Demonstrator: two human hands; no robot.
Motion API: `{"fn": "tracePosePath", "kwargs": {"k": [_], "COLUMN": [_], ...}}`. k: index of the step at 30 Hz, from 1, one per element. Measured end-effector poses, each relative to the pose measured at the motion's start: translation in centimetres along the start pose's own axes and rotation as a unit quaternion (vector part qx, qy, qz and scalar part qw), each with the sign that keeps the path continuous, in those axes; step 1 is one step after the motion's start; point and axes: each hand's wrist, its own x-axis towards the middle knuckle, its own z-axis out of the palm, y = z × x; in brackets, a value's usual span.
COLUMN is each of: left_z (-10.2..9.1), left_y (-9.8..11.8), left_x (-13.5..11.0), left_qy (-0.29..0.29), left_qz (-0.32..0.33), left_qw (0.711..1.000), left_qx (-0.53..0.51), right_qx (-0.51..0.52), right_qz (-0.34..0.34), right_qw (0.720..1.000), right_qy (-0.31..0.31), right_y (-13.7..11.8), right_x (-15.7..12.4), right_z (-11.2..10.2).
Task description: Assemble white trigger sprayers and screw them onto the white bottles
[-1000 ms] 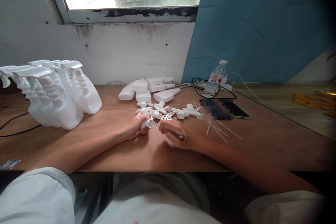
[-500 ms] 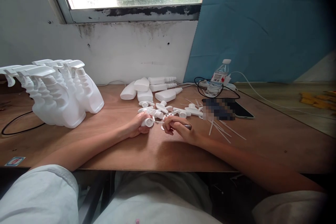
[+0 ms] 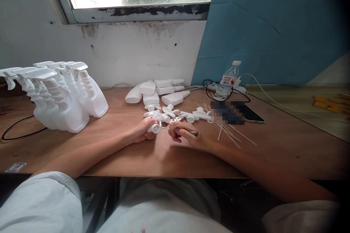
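Observation:
My left hand [image 3: 142, 130] is closed around a white spray trigger head [image 3: 155, 129], its round collar facing me. From the right, my right hand [image 3: 182, 130] grips a thin-shafted hand tool [image 3: 194, 133] with a dark handle; whether it is a screwdriver or an awl I cannot tell. The slim shaft reaches to the collar, and its tip is too small to make out there. Just behind both hands lie several loose white trigger heads [image 3: 190, 118] and small white discs [image 3: 177, 118].
Several assembled white spray bottles [image 3: 69, 111] stand at the left. Headless white bottles [image 3: 175, 98] lie near the wall. Thin white dip tubes [image 3: 231, 138], a dark phone or tablet [image 3: 253, 114] and a water bottle [image 3: 225, 84] with cables are on the right. The wooden table [image 3: 131, 164] ends before me.
The right hand has shifted very slightly left with the tool, and the handle's end now sits a little lower. The left hand keeps its hold on the trigger head.

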Motion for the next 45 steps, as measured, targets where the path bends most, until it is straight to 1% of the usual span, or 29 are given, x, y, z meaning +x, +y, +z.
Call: {"fn": "tracePosePath", "kwargs": {"k": [3, 6, 12, 15, 18, 20, 22, 24, 27, 30, 34, 36, 38, 40, 42, 45], "left_z": [-0.2, -0.4, 0.0, 0.3, 0.5, 0.6, 0.5, 0.2, -0.2, -0.5, -0.3, -0.3, -0.6, -1.3, -2.4, -4.8], "left_y": [0.1, 0.1, 0.3, 0.4, 0.1, -0.3, -0.7, -1.0, -1.1, -0.9, -0.7, -0.6, -0.5, -0.3, 0.1, 1.0], "left_x": [0.1, 0.2, -0.1, -0.3, -0.3, -0.3, -0.3, -0.4, -0.6, -0.8, -1.0, -1.0, -0.9, -0.7, -0.3, 0.3], "left_qy": [-0.008, -0.01, -0.001, -0.002, -0.001, 0.008, 0.026, 0.054, 0.096, 0.115, 0.115, 0.124, 0.14, 0.159, 0.193, 0.26], "left_qz": [-0.017, -0.033, -0.037, -0.026, 0.002, 0.039, 0.09, 0.139, 0.193, 0.214, 0.211, 0.237, 0.276, 0.303, 0.321, 0.355], "left_qw": [1.0, 0.999, 0.998, 0.998, 0.997, 0.994, 0.987, 0.972, 0.936, 0.909, 0.899, 0.882, 0.852, 0.821, 0.792, 0.727], "left_qx": [0.006, 0.014, 0.042, 0.063, 0.08, 0.098, 0.131, 0.182, 0.278, 0.338, 0.366, 0.388, 0.423, 0.457, 0.483, 0.527], "right_qx": [0.101, 0.208, 0.315, 0.345, 0.351, 0.336, 0.306, 0.263, 0.184, 0.119, 0.09, 0.077, 0.062, 0.042, 0.013, -0.027], "right_qz": [0.046, 0.069, 0.117, 0.154, 0.181, 0.187, 0.182, 0.178, 0.178, 0.173, 0.158, 0.153, 0.154, 0.157, 0.155, 0.153], "right_qw": [0.993, 0.975, 0.941, 0.925, 0.918, 0.922, 0.933, 0.947, 0.966, 0.977, 0.983, 0.984, 0.986, 0.986, 0.987, 0.986], "right_qy": [0.029, 0.037, 0.033, 0.031, 0.037, 0.038, 0.043, 0.051, 0.04, 0.028, 0.039, 0.039, 0.035, 0.031, 0.033, 0.053], "right_y": [0.1, 0.7, 1.4, 1.3, 1.0, 1.0, 1.0, 1.2, 1.3, 1.1, 0.8, 0.7, 0.6, 0.5, 0.4, 0.2], "right_x": [0.1, 0.1, 0.2, 0.4, 0.5, 0.5, 0.4, 0.3, 0.2, 0.0, 0.0, 0.0, 0.0, 0.0, 0.0, 0.1], "right_z": [0.0, 0.0, 0.1, 0.0, -0.2, -0.3, -0.5, -0.6, -0.6, -0.6, -0.6, -0.6, -0.7, -0.7, -0.6, -0.5]}}
